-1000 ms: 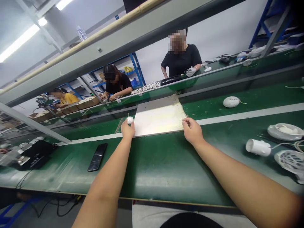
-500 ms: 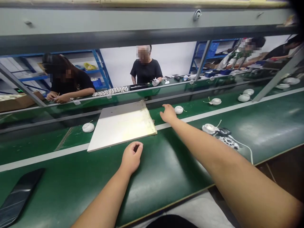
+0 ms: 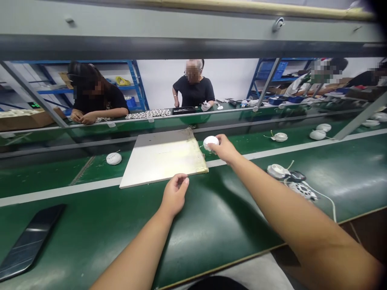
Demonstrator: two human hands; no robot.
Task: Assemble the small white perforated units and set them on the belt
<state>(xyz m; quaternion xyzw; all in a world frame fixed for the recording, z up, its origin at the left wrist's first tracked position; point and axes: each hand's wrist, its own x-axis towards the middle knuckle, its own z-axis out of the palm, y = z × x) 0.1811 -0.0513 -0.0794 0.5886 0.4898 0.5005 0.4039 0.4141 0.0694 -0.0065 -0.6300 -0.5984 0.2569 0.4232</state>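
My right hand [image 3: 224, 148] is closed on a small white round part [image 3: 211, 142] with a thin wire, lifted just off the green conveyor belt [image 3: 211, 217] beside the right edge of a flat white board [image 3: 163, 158]. My left hand [image 3: 175, 193] rests curled at the board's near edge, fingers closed, with nothing showing in them. Another white round part [image 3: 114, 158] lies on the belt left of the board.
A black phone [image 3: 30, 239] lies at the near left. White fan-like parts and a dark piece [image 3: 290, 177] sit to the right; more round parts [image 3: 317, 134] lie further along. Across the line, three people work behind a raised rail; a metal beam crosses overhead.
My right hand reached to the round part on the belt, picked it up and brought it toward the board. My left hand let go of the earlier part and moved back to the board's near edge.
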